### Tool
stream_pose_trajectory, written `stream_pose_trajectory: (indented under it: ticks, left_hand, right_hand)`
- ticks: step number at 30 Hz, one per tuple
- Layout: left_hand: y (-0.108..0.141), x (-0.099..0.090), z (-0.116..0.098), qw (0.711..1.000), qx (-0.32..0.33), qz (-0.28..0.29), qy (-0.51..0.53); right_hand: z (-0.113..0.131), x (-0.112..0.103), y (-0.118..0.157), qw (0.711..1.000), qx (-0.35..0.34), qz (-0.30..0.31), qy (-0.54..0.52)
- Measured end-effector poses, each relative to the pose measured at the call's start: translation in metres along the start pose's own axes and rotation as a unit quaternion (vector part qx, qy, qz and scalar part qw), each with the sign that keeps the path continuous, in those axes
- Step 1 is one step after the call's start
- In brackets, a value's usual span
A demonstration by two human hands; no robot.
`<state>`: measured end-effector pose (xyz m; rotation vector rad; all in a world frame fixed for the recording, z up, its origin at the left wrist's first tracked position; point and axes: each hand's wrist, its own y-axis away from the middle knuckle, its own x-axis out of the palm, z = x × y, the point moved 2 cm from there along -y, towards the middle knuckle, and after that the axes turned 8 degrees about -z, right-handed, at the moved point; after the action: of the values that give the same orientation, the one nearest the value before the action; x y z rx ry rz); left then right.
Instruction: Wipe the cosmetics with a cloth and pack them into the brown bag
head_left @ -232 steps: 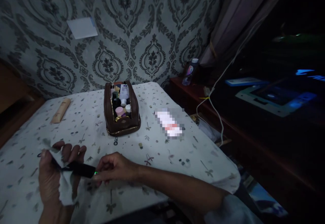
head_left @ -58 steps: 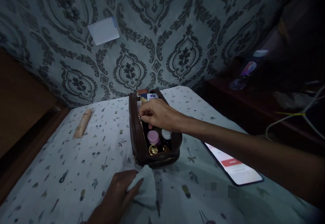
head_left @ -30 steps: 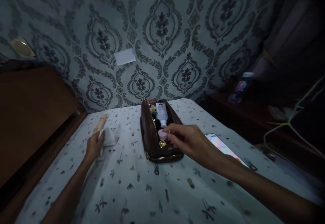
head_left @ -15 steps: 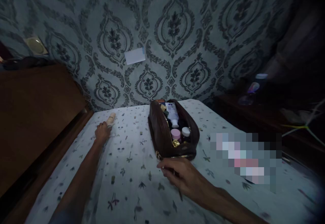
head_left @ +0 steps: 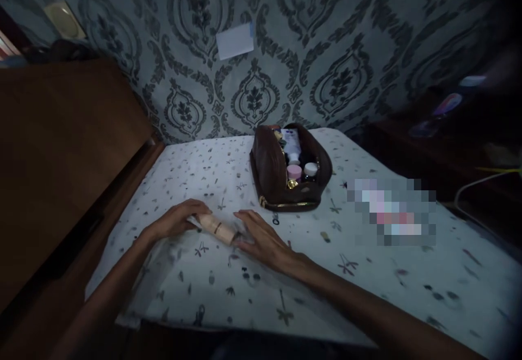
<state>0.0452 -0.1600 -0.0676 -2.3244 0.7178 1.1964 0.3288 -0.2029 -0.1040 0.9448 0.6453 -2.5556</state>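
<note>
A beige, tube-shaped cosmetic bottle (head_left: 217, 229) lies slanted over the patterned bedsheet, its exact kind not clear. My left hand (head_left: 182, 219) is closed around its left end. At the bottle's other end my right hand (head_left: 265, 240) has thumb and fingers spread apart, the thumb close to the tip; contact there is blurred. Just beyond both hands sits a brown leather toiletry bag (head_left: 269, 159), unzipped. Inside it are a white tube (head_left: 291, 143), a pink-lidded jar (head_left: 294, 173) and a white-capped bottle (head_left: 310, 169).
The white patterned sheet (head_left: 310, 300) covers the bed surface. A wooden panel (head_left: 73, 126) rises on the left, with papered wall behind. To the right are a blurred-out pixelated patch and a clear bottle (head_left: 442, 107) on a dark surface.
My left hand has brought the beige bottle from the far left of the sheet toward the middle. My right hand has moved from the bag's front to the bottle's end. The view has tilted down.
</note>
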Motion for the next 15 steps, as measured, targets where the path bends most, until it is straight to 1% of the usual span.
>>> stream_pose_trajectory:
  ticks: [2, 3, 4, 6, 8, 10, 12, 15]
  left_hand:
    - [0.01, 0.008, -0.015, 1.0, 0.012, 0.0, -0.007]
    - [0.015, 0.011, -0.021, 0.999, 0.011, -0.016, -0.026]
    - [0.02, 0.012, -0.025, 0.998, 0.003, -0.043, -0.052]
    - [0.031, 0.016, -0.033, 0.987, -0.036, -0.104, -0.117]
    - [0.043, 0.022, -0.038, 0.97, -0.09, -0.148, -0.172]
    - [0.055, 0.032, -0.042, 0.956, -0.123, -0.162, -0.21]
    - [0.065, 0.043, -0.046, 0.946, -0.133, -0.175, -0.24]
    - [0.076, 0.052, -0.053, 0.937, -0.126, -0.225, -0.237]
  right_hand:
    - [0.009, 0.008, 0.004, 1.0, -0.006, 0.009, -0.016]
    - [0.013, 0.01, 0.005, 1.0, -0.012, 0.006, -0.022]
    - [0.017, 0.012, 0.006, 1.0, -0.018, 0.001, -0.024]
    - [0.022, 0.014, 0.007, 1.0, -0.023, -0.011, -0.016]
    - [0.023, 0.019, 0.007, 1.0, -0.021, -0.021, 0.005]
    - [0.02, 0.023, 0.008, 0.999, -0.022, -0.033, 0.02]
    - [0.017, 0.027, 0.008, 0.998, -0.024, -0.052, 0.016]
    - [0.013, 0.026, 0.009, 0.995, -0.006, -0.095, -0.028]
